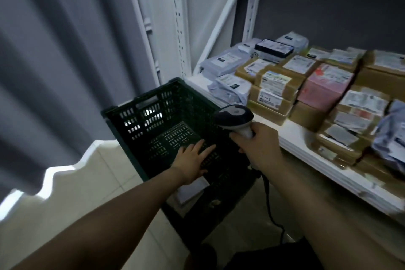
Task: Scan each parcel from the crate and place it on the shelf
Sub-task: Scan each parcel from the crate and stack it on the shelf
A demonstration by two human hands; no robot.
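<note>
A dark green plastic crate [140,114] stands on the floor beside a white shelf [291,136]. My left hand [192,159] reaches down into the crate with its fingers straight and spread, holding nothing. Just below that hand a pale flat parcel [190,188] lies in the crate. My right hand [258,144] grips the handle of a grey barcode scanner [234,114] over the crate's right wall, its head pointing left. The scanner's black cable [270,206] hangs below my wrist. Several labelled parcels [280,81] cover the shelf: brown boxes, pale mailer bags and a pink box [324,87].
A grey curtain [54,72] hangs at the left, above pale floor tiles [92,182]. White perforated shelf uprights [179,19] and a diagonal brace rise behind the crate. A dark wall backs the shelf.
</note>
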